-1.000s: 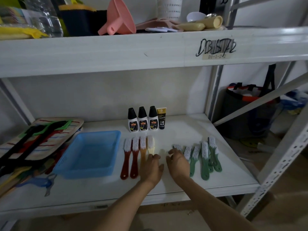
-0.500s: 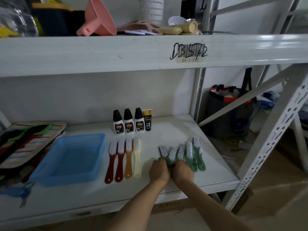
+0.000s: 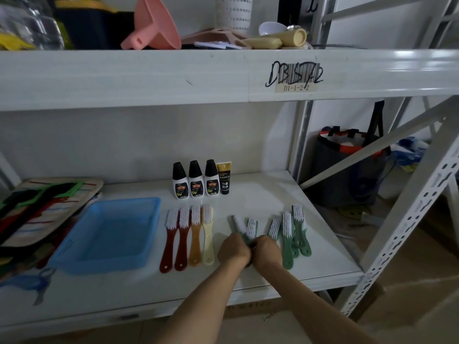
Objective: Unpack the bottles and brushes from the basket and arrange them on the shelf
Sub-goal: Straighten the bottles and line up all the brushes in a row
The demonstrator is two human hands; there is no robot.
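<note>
bottles [image 3: 195, 180] upright at back; brushes [image 3: 188, 235] flat in rows; basket [image 3: 109, 234] left

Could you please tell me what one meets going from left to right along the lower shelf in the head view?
Striped mat → blue basket → two red brushes → orange brush → cream brush → left hand → right hand → green brushes.

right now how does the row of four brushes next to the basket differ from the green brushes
The four brushes have dark red, amber and cream handles; the green brushes share one colour. The four lie parallel and evenly lined up, untouched; the green brushes are uneven, some overlapping on the right, and the left hand and right hand are on the handles of two. Both sets have white bristles pointing to the back of the shelf.
</note>
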